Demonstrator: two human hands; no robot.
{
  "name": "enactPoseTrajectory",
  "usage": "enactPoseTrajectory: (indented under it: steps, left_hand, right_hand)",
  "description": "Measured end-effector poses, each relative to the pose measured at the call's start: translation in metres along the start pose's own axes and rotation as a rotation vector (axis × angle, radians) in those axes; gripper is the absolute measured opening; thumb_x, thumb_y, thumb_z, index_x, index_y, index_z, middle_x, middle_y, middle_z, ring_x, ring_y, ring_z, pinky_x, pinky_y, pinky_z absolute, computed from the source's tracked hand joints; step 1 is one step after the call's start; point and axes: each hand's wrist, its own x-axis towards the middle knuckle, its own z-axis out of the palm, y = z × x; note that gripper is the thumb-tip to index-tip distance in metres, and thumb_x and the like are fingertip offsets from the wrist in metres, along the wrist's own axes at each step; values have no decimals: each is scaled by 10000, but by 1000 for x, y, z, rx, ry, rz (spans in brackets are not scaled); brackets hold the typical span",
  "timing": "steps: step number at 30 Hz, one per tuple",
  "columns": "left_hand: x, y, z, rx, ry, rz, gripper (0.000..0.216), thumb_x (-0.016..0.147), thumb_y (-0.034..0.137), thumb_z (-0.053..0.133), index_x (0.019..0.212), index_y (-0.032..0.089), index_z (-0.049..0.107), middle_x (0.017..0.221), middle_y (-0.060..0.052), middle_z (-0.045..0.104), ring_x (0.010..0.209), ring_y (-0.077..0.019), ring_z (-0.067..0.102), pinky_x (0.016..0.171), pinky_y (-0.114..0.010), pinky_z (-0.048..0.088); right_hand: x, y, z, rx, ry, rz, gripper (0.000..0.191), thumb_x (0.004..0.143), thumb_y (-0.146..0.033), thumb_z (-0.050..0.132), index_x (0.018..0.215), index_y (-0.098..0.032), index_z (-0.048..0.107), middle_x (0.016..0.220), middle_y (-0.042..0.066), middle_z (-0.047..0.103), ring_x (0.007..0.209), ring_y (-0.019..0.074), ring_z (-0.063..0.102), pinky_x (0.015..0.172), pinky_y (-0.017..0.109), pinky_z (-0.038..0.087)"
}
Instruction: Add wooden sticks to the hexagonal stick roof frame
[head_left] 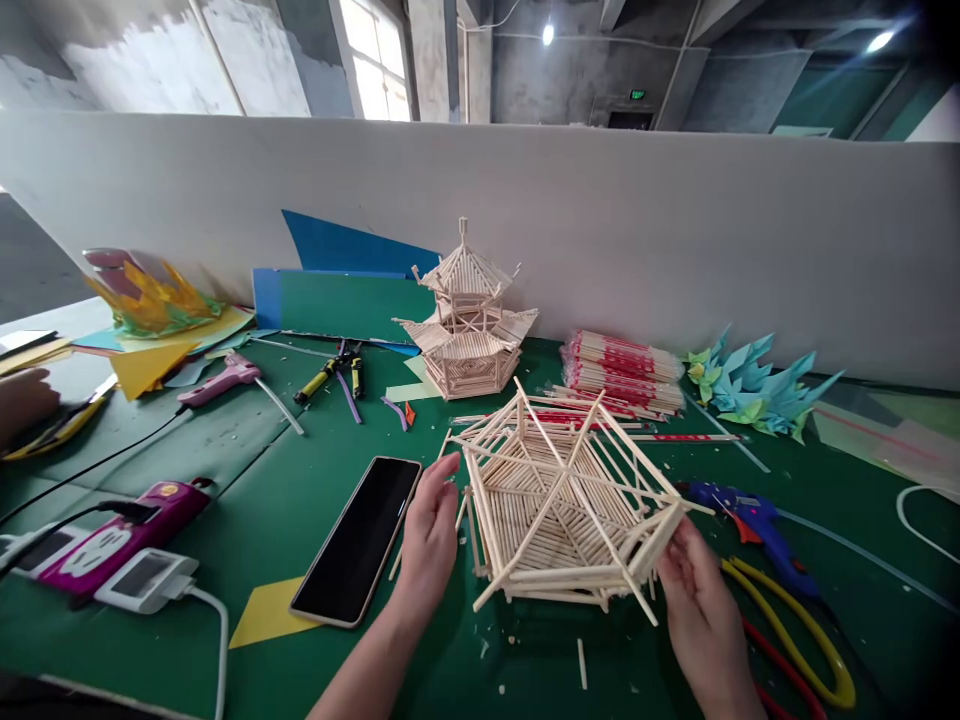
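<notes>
A hexagonal frame of thin wooden sticks is between my hands, its crossed sticks on top and its slatted floor showing inside. My left hand closes against its left side, fingers pointing up and partly curled at the edge. At the right corner my right hand grips the frame, with some fingertips hidden behind the sticks. Behind it stands a tiered pagoda of sticks. Beside my left hand lies a black phone. A blue glue gun rests close to my right hand.
Bundled sticks and blue paper leaves lie at the back right. Yellow-handled scissors are at right. A pink glue gun, pliers and a purple power strip lie left. Another person's hand shows at far left.
</notes>
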Motion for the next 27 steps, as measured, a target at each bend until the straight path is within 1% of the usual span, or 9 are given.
enactPoseTrajectory:
  steps: [3,6,9,13,17,21,23,25,27]
  left_hand:
    - [19,8,6,-53,-109,-60,311,870,298,444,1043,163,664,1049,-82,680,997,-234,623,870,-351,496]
    - [18,16,5,-76,-159,-105,299,857,291,459,996,152,685,976,-72,707,941,-233,644,834,-335,513]
    - [2,18,-2,-75,-154,-136,299,852,310,475,1011,157,677,1020,-79,696,983,-243,633,861,-344,507]
    - [-29,12,-11,-65,-147,-149,336,847,411,513,1022,169,669,1124,-99,658,1065,-255,606,904,-345,502]
    - [-55,8,-10,-38,-190,-81,304,876,403,498,1058,213,649,1269,-97,581,1225,-249,499,972,-329,463]
    - [-62,10,-9,103,-289,147,295,932,233,397,1183,253,552,1348,-102,503,1267,-215,456,969,-319,463]
    - [-57,11,-16,266,-245,223,317,932,212,379,1226,245,494,1324,-116,498,1232,-211,489,912,-310,499]
    - [-50,11,-28,502,-142,257,306,924,235,389,1220,218,465,1247,-127,520,1148,-211,542,834,-312,525]
    - [-42,11,-41,644,-96,248,223,895,271,438,1082,192,528,1107,-121,569,1006,-224,586,771,-352,517]
  right_hand:
    - [-5,-2,0,-15,-38,51,649,758,-589,549,1293,-225,495,1285,105,548,1159,313,512,953,426,401]
    - [-4,-10,-1,7,-57,83,634,764,-588,547,1296,-247,495,1343,90,513,1222,311,468,1002,444,364]
    - [7,-19,0,58,-83,80,623,767,-570,558,1299,-251,492,1360,80,505,1226,294,476,994,417,392]
    - [36,-25,3,131,-98,65,579,745,-520,619,1236,-221,551,1228,92,615,1125,284,568,934,398,453]
    - [68,-25,10,247,-98,33,613,693,-540,658,1202,-210,569,1131,83,665,1036,263,621,875,372,489]
    - [90,-27,21,327,-150,24,438,819,-449,601,1154,-168,575,1080,81,663,952,212,643,854,417,492]
    - [95,-27,23,343,-145,23,366,858,-384,580,1136,-147,574,1075,78,654,942,199,639,855,439,487]
    - [94,-25,20,353,-106,10,372,820,-368,627,1128,-164,583,1111,76,642,1001,205,619,902,426,460]
    - [88,-22,10,352,-48,-10,411,769,-379,668,1130,-197,593,1153,71,626,1068,217,589,942,403,430]
